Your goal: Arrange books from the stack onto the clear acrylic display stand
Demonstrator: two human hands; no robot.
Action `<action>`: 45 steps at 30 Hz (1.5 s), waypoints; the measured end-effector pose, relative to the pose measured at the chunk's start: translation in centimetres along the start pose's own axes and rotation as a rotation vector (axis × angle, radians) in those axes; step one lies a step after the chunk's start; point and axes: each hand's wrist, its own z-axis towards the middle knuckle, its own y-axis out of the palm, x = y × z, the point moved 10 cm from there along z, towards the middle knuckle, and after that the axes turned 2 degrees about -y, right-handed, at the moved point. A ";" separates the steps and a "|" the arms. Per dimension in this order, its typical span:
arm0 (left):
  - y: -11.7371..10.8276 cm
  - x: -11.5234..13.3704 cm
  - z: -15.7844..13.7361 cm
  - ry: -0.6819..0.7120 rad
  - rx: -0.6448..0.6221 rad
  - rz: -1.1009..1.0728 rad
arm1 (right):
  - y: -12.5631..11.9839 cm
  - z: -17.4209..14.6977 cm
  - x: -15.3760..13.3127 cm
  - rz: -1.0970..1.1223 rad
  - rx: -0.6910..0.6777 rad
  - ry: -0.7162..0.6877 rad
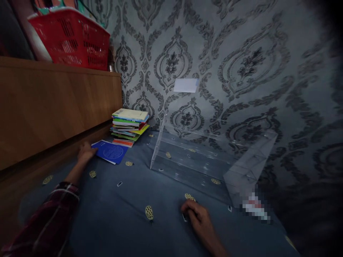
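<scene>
Blue booklet [109, 151] is lying flat on the bed's blue sheet [112, 217], just beside a stack of books [129, 127]. We are resting our left hand [85, 152] on its near edge, fingers spread and gripping nothing. Our right hand [197, 215] is pressing the sheet, seemingly loosely curled. Thin and floppy, the booklet looks best pinched at its spine.

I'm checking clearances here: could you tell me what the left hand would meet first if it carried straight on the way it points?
Most likely the blue book: the left hand already touches its near edge.
</scene>
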 end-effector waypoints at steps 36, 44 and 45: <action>1.8 29.7 2.1 0.644 -0.084 0.386 | 0.7 -0.4 1.5 -0.034 -0.011 -0.019; 1.0 28.8 0.5 0.773 -0.090 0.467 | 0.6 -0.3 0.8 -0.008 -0.015 -0.024; 0.6 28.3 0.2 0.800 -0.098 0.482 | 0.6 -0.2 0.7 -0.006 -0.014 -0.021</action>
